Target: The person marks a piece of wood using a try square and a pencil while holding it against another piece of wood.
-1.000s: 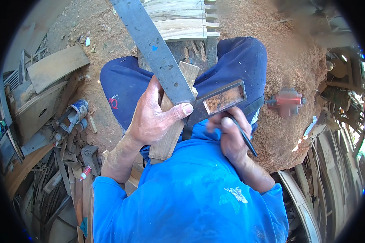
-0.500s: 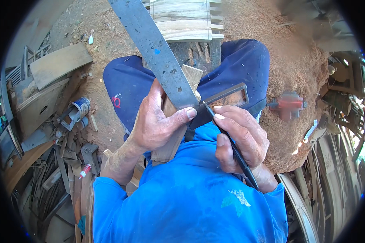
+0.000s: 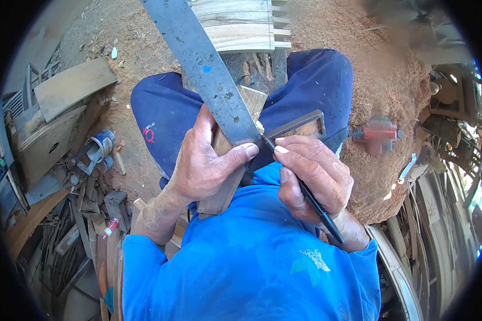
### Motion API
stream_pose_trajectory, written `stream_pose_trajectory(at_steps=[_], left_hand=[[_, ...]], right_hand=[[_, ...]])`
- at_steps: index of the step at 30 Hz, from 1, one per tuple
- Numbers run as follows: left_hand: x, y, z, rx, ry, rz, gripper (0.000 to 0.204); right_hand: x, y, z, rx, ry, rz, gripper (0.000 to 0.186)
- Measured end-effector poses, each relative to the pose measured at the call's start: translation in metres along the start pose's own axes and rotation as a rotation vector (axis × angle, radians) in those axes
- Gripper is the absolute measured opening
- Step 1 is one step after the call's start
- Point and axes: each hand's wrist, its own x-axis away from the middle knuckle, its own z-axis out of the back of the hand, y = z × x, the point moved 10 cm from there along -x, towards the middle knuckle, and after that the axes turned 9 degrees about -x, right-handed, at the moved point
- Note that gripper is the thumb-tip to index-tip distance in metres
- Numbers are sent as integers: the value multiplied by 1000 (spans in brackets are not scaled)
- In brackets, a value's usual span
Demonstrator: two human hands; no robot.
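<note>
My left hand (image 3: 209,166) is closed around a short wooden board (image 3: 222,190) and a metal try square (image 3: 208,69), pinning them together with its thumb near the corner. The square's broad, stained blade points up and left across the board; its dark framed handle (image 3: 305,126) reaches right. My right hand (image 3: 313,184) grips a black pen (image 3: 322,213) with its tip beside the square's corner, at the board's edge. Whether the tip touches the wood I cannot tell.
Slatted wooden pieces (image 3: 233,27) lie on a worn bench (image 3: 257,69) between my knees. A blurred red tool (image 3: 375,135) lies on sawdust at right. Scrap boards (image 3: 69,85), a paint bucket (image 3: 100,147) and a small red-and-white bottle (image 3: 111,226) are at left.
My right hand has risen from under the square's handle, swinging the pen so its tip now reaches the corner of square and board. My left hand keeps its grip.
</note>
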Motion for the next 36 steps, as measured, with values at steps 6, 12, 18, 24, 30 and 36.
stream_pose_trajectory(at_steps=[6, 12, 18, 24, 30, 36], left_hand=[[-1, 1, -1, -14, -11, -11, 67], [-1, 7, -3, -32, -11, -57, 65], [-1, 6, -5, -71, -11, -48, 62], [-2, 15, -14, -121, -54, -30, 60], [-6, 13, -13, -89, -46, -57, 59], [-9, 13, -12, -71, -32, -67, 58]], right_hand=[[-5, -2, -1, 5, -41, -24, 28], [-7, -1, 2, 2, -21, -11, 27], [-11, 4, 3, -26, -72, -65, 20], [-26, 17, 10, -97, -200, -215, 13], [-21, 22, 13, -176, -100, -213, 15], [-12, 31, 16, -201, -40, -238, 18]])
